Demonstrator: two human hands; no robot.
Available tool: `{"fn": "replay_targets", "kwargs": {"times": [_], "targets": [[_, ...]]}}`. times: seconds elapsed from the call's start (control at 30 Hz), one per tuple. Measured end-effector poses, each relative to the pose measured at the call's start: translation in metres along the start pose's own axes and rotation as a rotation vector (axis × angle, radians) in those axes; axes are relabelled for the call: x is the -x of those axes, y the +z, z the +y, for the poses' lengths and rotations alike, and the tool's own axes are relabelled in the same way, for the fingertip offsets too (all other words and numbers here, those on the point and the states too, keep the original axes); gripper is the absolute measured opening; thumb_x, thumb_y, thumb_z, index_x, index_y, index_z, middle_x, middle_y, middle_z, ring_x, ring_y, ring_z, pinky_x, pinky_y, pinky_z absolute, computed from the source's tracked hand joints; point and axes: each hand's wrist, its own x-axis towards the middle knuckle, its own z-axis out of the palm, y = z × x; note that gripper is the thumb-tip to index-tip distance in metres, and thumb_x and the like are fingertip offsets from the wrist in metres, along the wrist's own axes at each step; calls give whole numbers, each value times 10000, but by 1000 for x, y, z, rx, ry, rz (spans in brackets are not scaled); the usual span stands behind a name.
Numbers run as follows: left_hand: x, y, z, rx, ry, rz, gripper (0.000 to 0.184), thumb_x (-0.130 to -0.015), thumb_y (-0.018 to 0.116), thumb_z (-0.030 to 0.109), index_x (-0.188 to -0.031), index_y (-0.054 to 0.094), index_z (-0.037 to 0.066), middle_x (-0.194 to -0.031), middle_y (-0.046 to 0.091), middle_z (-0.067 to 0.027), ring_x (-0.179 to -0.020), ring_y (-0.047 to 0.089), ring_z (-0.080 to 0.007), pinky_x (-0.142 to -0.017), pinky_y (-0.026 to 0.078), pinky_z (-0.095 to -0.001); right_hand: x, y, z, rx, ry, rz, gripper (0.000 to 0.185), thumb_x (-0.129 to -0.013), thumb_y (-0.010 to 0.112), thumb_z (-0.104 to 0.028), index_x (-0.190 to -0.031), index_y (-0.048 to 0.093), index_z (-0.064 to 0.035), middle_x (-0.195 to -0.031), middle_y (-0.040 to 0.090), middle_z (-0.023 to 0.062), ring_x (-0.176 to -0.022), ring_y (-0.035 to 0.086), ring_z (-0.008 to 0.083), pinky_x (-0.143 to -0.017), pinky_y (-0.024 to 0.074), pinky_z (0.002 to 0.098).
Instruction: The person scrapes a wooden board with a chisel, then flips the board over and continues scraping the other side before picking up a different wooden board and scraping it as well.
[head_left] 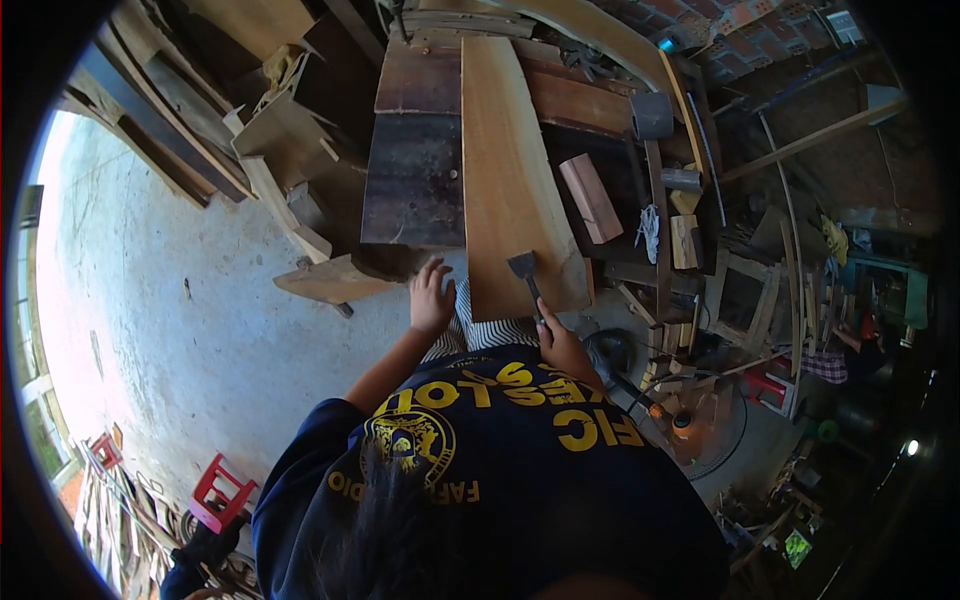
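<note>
A long light-brown board (505, 160) lies lengthwise on a dark workbench (412, 180), its near end close to my body. My right hand (555, 338) is closed on the handle of a scraper (523, 267), whose wide flat blade rests over the near part of the board. To the left of the board, my left hand (432, 298) has its fingers spread and holds nothing. It is near the board's left edge, above my striped trousers.
A reddish wood block (591, 198) and a grey cylinder (652, 116) sit right of the board. Planks (285, 200) lean at the left. A red stool (221, 492) stands lower left. Wood scraps and a round fan-like guard lie lower right, with another person at the far right.
</note>
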Motion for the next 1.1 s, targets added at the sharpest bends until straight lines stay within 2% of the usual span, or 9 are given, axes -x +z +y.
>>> {"fn": "replay_targets", "kwargs": {"times": [0.17,0.37,0.43,0.5,0.63,0.83,0.9,0.97,1.1], "targets": [[41,16,23,215,-109,-128,414,-811,658,220,-1121,503,-6,-1179,533,-194,-1040,541,-369,-898,442,-416,0,-7,-16,26,5,-19,491,-935,467,-230,-1410,352,-184,-744,605,276,-709,614,428,-623,478,457],[36,38,3,554,-520,-606,465,-869,603,283,-1156,465,-57,-1000,630,-238,-951,626,-332,-817,491,-378,-3,-7,-14,43,-40,-64,481,-936,472,-230,-1402,369,-169,-839,614,287,-787,627,414,-669,498,424],[47,53,-5,523,-445,-489,400,-891,576,221,-1164,464,-49,-1012,631,-217,-930,633,-292,-786,501,-364,-1,-8,-18,48,-62,-72,477,-935,476,-229,-1397,377,-166,-875,616,287,-818,625,411,-684,499,418],[47,47,5,849,-835,-341,266,-929,517,103,-1155,462,-26,-1033,607,-146,-924,609,-244,-787,522,-367,-1,-6,-18,47,-83,-75,473,-934,479,-229,-1393,385,-163,-910,617,287,-850,623,409,-699,501,412],[49,19,2,1159,-994,-113,266,-950,470,89,-1203,427,20,-1080,590,-149,-933,606,-238,-791,531,-345,3,-8,-23,10,-102,-72,469,-933,484,-224,-1387,395,-146,-976,615,281,-903,611,409,-726,495,384],[42,-19,-9,1248,-911,273,182,-981,435,158,-1094,538,59,-931,601,-58,-822,568,-149,-681,493,-288,5,-16,-34,-25,-92,-64,453,-933,485,-197,-1372,413,-110,-1005,610,289,-937,606,412,-749,488,364],[33,-35,-13,1381,-760,622,186,-986,434,191,-1014,556,54,-875,573,-40,-770,525,-126,-700,461,-280,5,-16,-35,-59,-164,-3,428,-936,483,-181,-1352,439,-89,-1021,606,290,-949,606,409,-781,482,357],[20,-49,-26,1071,-766,917,202,-984,437,208,-926,543,45,-857,552,-36,-773,491,-115,-738,426,-271,6,-20,-40,-85,-138,-6,422,-936,484,-175,-1345,444,-77,-1034,604,289,-961,603,408,-798,477,354],[5,-105,-48,568,-573,1037,172,-965,431,148,-877,498,17,-848,522,-50,-780,464,-125,-742,400,-267,6,-25,-38,-124,-97,6,418,-936,489,-174,-1335,450,-57,-1081,588,292,-991,596,398,-826,467,355]]}}
